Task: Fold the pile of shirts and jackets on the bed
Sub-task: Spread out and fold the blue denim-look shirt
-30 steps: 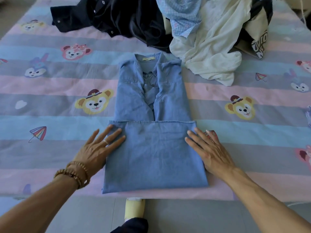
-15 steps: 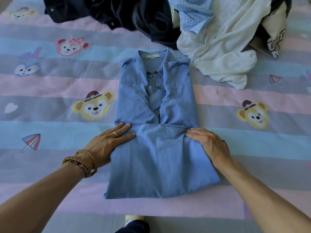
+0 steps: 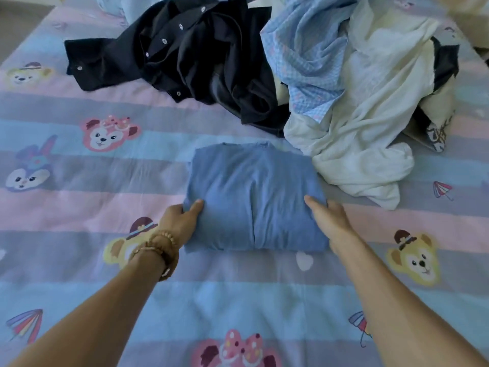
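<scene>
Folded over since half a second ago, the denim shirt [image 3: 254,200] is now a compact blue rectangle with its collar and placket tucked out of sight, and both hands have shifted from the middle crease to its outer edges. From the head camera, that bundle lies flat on the bed [image 3: 79,260], on the striped cartoon-print sheet, just in front of the unfolded pile. On one side the left hand [image 3: 182,221] grips the left edge, thumb on top of the cloth and fingers curled under it, with beaded bracelets [image 3: 158,247] on the wrist. Over on the other side the right hand [image 3: 330,221] holds the right edge, thumb lying along the top and the other fingers hidden round the side. Behind the bundle, a black jacket [image 3: 190,56] with snap buttons sprawls to the left of the pile, a light blue checked shirt [image 3: 312,56] is heaped in the middle, and a cream garment [image 3: 370,133] spills forward, its near edge just beside the folded shirt's far right corner.
</scene>
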`<action>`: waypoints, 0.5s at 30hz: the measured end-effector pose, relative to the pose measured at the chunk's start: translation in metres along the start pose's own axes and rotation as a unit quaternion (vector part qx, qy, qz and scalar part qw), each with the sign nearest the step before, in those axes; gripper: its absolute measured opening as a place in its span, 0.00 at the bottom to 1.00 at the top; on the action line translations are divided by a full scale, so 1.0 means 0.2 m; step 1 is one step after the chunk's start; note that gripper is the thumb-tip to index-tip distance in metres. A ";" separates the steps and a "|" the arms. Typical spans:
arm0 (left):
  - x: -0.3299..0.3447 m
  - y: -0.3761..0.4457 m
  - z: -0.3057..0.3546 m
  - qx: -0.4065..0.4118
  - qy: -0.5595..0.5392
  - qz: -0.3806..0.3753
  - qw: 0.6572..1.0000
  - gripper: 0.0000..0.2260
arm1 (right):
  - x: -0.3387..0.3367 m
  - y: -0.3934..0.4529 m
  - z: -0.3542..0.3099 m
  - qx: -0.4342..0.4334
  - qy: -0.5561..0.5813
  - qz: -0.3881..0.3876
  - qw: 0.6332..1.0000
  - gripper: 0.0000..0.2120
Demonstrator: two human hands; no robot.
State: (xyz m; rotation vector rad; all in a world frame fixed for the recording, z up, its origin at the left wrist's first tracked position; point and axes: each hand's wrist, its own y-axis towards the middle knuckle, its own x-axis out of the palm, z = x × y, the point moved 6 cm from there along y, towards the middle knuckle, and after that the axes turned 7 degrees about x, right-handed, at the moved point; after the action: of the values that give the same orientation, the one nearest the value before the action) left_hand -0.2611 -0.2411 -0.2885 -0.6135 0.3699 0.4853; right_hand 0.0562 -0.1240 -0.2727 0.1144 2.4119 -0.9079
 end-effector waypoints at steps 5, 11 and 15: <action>0.00 -0.18 -0.04 0.049 0.050 0.122 0.990 0.18 | 0.00 -0.14 0.08 -0.070 -0.036 0.129 0.989 0.18; -0.04 -0.25 -0.09 0.127 0.061 0.149 0.979 0.19 | -0.07 -0.19 0.12 -0.155 -0.017 0.091 0.984 0.22; -0.03 -0.31 -0.15 0.098 0.054 0.065 0.992 0.20 | -0.12 -0.20 0.30 -0.074 0.035 0.059 0.995 0.16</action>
State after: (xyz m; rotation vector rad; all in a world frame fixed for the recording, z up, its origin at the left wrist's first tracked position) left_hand -0.2377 -0.3067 -0.2809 -0.4267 0.5560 0.5349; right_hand 0.0938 -0.1901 -0.2746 0.2331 2.4985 -0.6794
